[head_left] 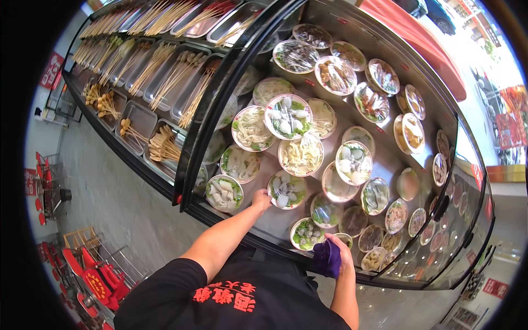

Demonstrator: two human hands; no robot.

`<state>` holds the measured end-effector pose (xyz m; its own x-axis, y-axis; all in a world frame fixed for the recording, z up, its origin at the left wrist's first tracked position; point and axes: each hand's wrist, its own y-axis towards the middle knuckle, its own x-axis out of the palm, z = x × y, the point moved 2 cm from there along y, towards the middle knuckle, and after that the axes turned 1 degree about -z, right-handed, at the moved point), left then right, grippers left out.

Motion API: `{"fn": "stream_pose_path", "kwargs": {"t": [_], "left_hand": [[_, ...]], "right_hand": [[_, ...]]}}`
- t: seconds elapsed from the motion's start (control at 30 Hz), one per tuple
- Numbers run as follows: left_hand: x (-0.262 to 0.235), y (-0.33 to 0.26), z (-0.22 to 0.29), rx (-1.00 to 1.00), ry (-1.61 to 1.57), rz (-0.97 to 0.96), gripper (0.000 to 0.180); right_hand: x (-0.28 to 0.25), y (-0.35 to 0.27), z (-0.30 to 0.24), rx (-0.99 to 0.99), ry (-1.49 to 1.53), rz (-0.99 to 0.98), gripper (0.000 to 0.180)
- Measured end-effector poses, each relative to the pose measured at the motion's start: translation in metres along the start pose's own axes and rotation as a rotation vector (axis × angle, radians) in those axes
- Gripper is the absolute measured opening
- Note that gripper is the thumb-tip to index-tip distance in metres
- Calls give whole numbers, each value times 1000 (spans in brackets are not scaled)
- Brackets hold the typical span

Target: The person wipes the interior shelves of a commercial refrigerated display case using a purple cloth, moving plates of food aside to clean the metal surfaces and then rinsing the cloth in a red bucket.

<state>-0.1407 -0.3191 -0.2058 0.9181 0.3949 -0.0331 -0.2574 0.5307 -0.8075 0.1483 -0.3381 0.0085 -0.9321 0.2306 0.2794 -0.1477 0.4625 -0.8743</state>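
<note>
My left hand [263, 200] reaches into the display case, its fingers closed at the left rim of a film-wrapped plate [288, 190] of pale, whitish food with greens. A plate of pale rolled pieces [224, 193] sits just left of that hand. My right hand [345, 254] is wrapped round a bunched purple cloth [326, 258] at the case's front edge. Close to the cloth stands a plate of greyish pieces on green leaves [307, 234]. Above my left hand, a plate of pale yellow strips [301, 156] lies among several other covered plates.
Many wrapped plates crowd the case's metal floor [269, 220] and rear shelf. A black-framed glass panel [231, 88] divides it from trays of skewers [179, 77] on the left. Glass doors [445, 236] stand at the right. Red chairs [96, 275] are at the lower left.
</note>
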Motion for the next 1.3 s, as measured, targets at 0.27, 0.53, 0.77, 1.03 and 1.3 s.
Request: {"fn": "stream_pose_path", "kwargs": {"t": [0.27,0.53,0.77,1.03,1.3], "left_hand": [[-40,-67,43,-5,54,-174,13],[-58,-128,133,169,-138,-290,18],[16,-93,223,399,-307,-204,16],[105,-44,252,400,-347,-36,13],[139,-3,255,460,-240,111,10]], "right_hand": [[9,-25,-3,7,140,-23,23],[-8,5,3,-16,403,-188,29],[-2,26,-5,-35,409,-255,34],[-29,25,-2,-73,460,-232,31],[-53,22,12,-47,547,-203,31]]}}
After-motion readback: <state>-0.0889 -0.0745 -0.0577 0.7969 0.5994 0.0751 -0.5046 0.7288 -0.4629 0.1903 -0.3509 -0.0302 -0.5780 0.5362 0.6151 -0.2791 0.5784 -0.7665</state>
